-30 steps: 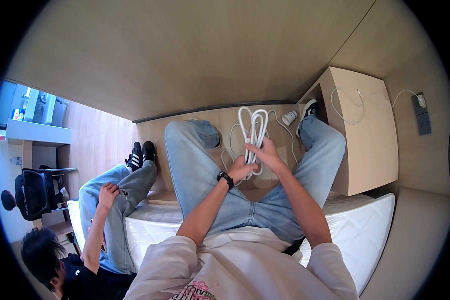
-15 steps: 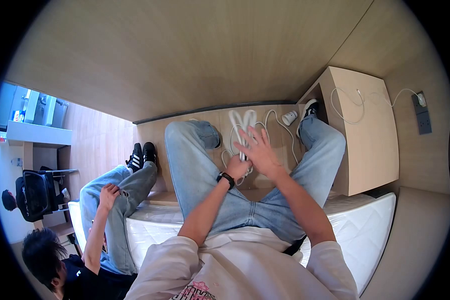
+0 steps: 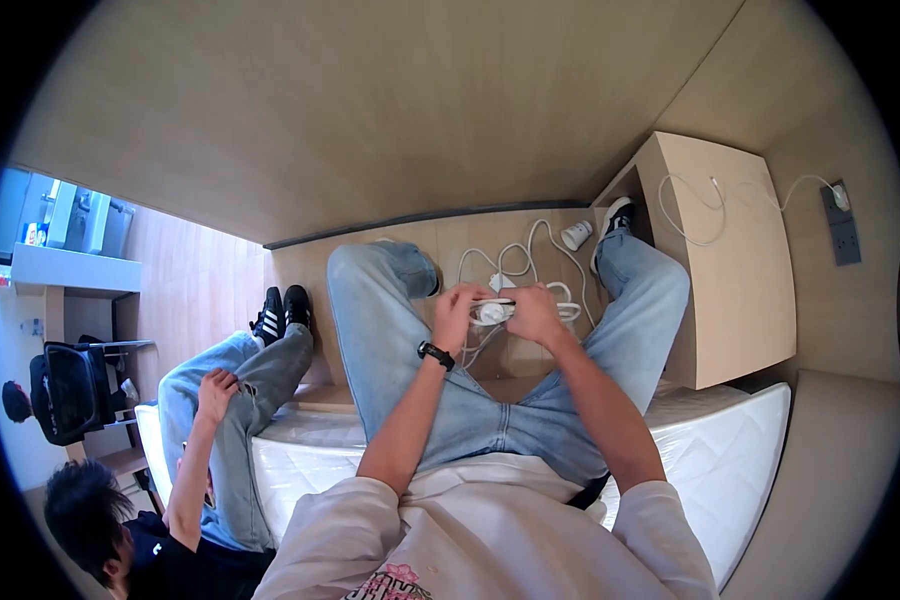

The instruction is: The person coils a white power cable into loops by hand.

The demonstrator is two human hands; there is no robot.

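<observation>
Between my knees, a bundle of white cable [image 3: 568, 309] is looped and held sideways. My left hand [image 3: 454, 318] grips its left end with closed fingers. Closed around the loops from the other side is my right hand [image 3: 536, 314]. A rounded white piece [image 3: 491, 313], perhaps a plug, shows between the two hands. Just beyond them lies a small white block [image 3: 501, 283]. More loose white cord [image 3: 519, 262] curves over the floor, running toward a white cup-shaped object [image 3: 576, 236] near my right shoe.
A wooden cabinet [image 3: 735, 270] stands at right with a charging cable [image 3: 692, 243] on top, plugged into a wall socket [image 3: 842, 225]. Wooden panelling rises ahead. I sit on a plastic-wrapped mattress [image 3: 305, 470]. Another person [image 3: 205, 480] sits at left; a black chair [image 3: 73, 390] is behind.
The cable loops have turned from pointing away from me to lying sideways. My right hand, spread open before, has closed on them. The small block on the floor now shows.
</observation>
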